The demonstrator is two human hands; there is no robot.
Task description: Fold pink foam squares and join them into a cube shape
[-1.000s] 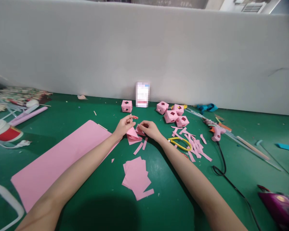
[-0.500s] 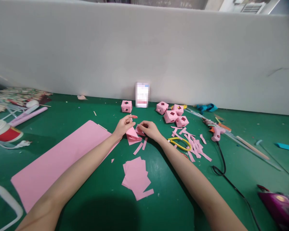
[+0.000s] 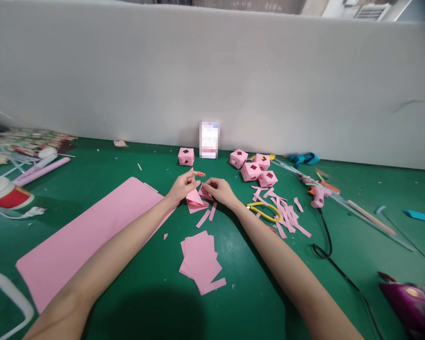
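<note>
Fingers of my left hand point(image 3: 182, 187) are closed on a folded piece of pink paper point(image 3: 195, 199) at the middle of the green table; its index finger has a red-and-white wrap at the tip. My right hand point(image 3: 220, 191) pinches the right-hand part of the folded pink paper. The fingertips of both hands are close together, and the paper's inner folds are partly hidden. Two narrow pink strips point(image 3: 203, 218) lie just below the hands. Nearer to me is a loose stack of pink paper squares point(image 3: 199, 259).
Pink paper polyhedra point(image 3: 250, 171) and a lit, blurred screen point(image 3: 209, 140) stand behind my hands. At right are paper scraps point(image 3: 286, 215), yellow-handled scissors point(image 3: 265, 211) and a pink glue gun point(image 3: 318, 194). At left lie a large pink sheet point(image 3: 99, 229) and a paper cup point(image 3: 7, 192).
My left index finger has shifted slightly right and down over the folded paper. My right hand and the things on the table look the same.
</note>
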